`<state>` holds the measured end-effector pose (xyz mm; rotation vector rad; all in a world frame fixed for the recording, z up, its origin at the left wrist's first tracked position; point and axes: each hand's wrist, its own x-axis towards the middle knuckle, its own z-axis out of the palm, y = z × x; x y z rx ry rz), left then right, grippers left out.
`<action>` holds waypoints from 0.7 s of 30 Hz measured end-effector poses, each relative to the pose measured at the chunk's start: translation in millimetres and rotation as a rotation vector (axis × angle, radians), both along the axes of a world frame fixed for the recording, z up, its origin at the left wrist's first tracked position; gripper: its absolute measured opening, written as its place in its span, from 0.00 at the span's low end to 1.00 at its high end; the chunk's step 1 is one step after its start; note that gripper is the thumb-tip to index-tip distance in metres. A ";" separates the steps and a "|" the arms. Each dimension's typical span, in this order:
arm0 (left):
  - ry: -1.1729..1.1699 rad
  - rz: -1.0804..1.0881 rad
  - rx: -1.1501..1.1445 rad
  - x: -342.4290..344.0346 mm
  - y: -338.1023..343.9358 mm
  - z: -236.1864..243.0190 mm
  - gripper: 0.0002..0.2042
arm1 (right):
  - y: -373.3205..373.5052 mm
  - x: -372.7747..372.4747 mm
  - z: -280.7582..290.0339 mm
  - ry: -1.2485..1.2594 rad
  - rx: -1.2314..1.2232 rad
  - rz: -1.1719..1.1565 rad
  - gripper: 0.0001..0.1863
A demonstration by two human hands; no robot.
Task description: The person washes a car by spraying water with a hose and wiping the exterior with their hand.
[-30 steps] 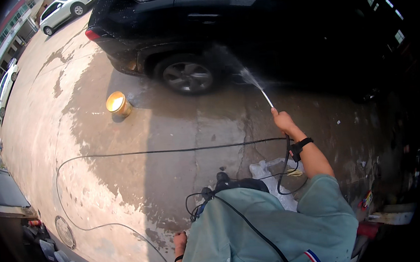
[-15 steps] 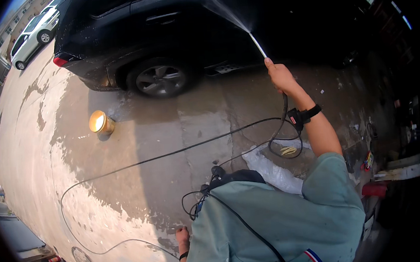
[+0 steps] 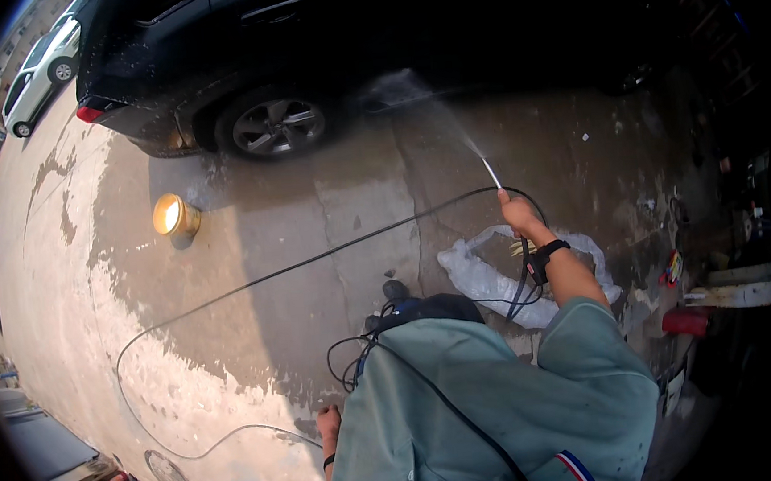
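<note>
My right hand (image 3: 520, 214) is closed round the rear of a thin metal spray wand (image 3: 492, 172) at right of centre. A fan of water leaves its tip and strikes the lower side of a black car (image 3: 186, 71), just right of the rear wheel (image 3: 277, 127). From that hand the black hose (image 3: 333, 251) loops across the wet ground to the left. My left hand (image 3: 328, 420) hangs low beside my body, its fingers curled in, with nothing visible in them.
A yellow bucket (image 3: 175, 217) with something white inside stands near the rear wheel. Clear plastic sheeting (image 3: 487, 282) lies by my feet, beside looped hose. At far right is a red object (image 3: 684, 322). White cars (image 3: 41, 63) are parked at left.
My right hand has come down and nearer to me with the wand. The spray has dropped from the car's door to its lower edge. My left hand stays low at my side.
</note>
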<state>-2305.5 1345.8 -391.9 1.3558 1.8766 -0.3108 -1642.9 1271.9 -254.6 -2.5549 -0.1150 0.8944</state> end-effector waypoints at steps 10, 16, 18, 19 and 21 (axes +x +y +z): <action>-0.019 0.034 -0.014 27.6 7.9 1.7 0.18 | -15.4 -14.8 9.2 0.040 -0.081 0.124 0.38; -0.040 0.089 0.020 29.2 8.6 3.9 0.17 | 37.4 -45.8 23.9 0.053 -0.103 0.316 0.38; -0.057 0.122 0.020 28.5 5.1 8.4 0.17 | 51.0 -53.3 39.5 0.021 -0.056 0.344 0.38; -0.058 0.132 0.023 27.7 2.3 10.5 0.17 | 54.8 -52.8 37.0 0.020 -0.054 0.355 0.38; 0.000 0.118 0.047 25.1 -5.3 11.7 0.18 | 64.0 -50.3 31.7 -0.054 0.017 0.414 0.38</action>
